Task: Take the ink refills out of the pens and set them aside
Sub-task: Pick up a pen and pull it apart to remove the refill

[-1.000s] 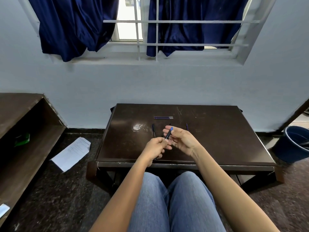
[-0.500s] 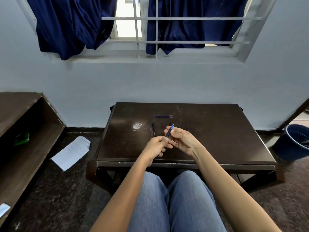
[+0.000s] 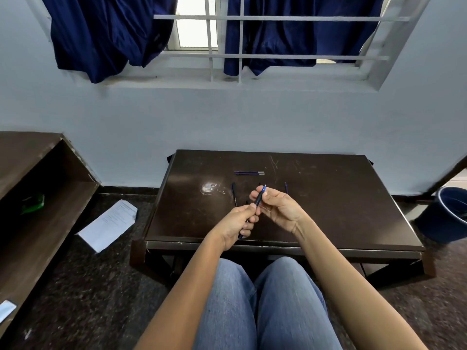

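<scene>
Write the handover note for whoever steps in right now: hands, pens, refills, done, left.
Left hand: grips the lower barrel of the slim dark blue pen, above the dark brown wooden table.
Right hand: fingers pinch the same pen near its tip.
Done: two thin purple refills lie side by side at the table's far middle.
Left: pull the held pen's refill and lay it with those. A dark pen left of the hands and a dark pen right of them lie on the table; whether emptied, I cannot tell.
</scene>
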